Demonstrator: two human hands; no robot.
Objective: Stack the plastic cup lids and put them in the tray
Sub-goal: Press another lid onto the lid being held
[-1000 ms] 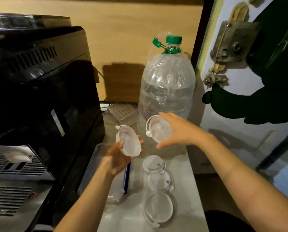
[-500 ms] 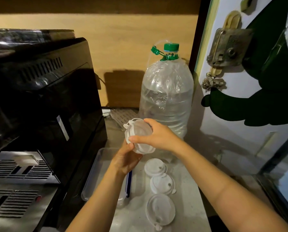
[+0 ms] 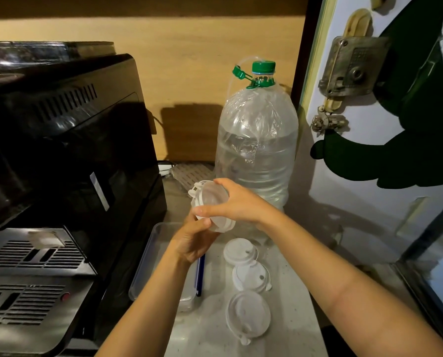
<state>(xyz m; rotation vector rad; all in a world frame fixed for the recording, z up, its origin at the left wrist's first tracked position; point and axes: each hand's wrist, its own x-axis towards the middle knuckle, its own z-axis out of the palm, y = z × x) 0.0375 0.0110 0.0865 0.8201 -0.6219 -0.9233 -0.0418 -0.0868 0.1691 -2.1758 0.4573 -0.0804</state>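
Note:
Two clear plastic cup lids (image 3: 212, 202) are pressed together into one stack in mid-air, above the far end of the clear tray (image 3: 148, 256). My right hand (image 3: 237, 202) grips the stack from the top and right. My left hand (image 3: 193, 239) holds it from below. Three more lids lie in a row on the counter to the right of the tray: a far one (image 3: 239, 252), a middle one (image 3: 251, 276) and a near one (image 3: 248, 314). The tray's right side carries a blue clip (image 3: 200, 275).
A black coffee machine (image 3: 61, 163) with a metal drip grille fills the left side, close to the tray. A large clear water bottle (image 3: 257, 145) with a green cap stands just behind my hands. A door with a metal lock (image 3: 354, 65) is on the right.
The two lids were held apart, one in each hand; my hands came together and the lids now sit stacked between them.

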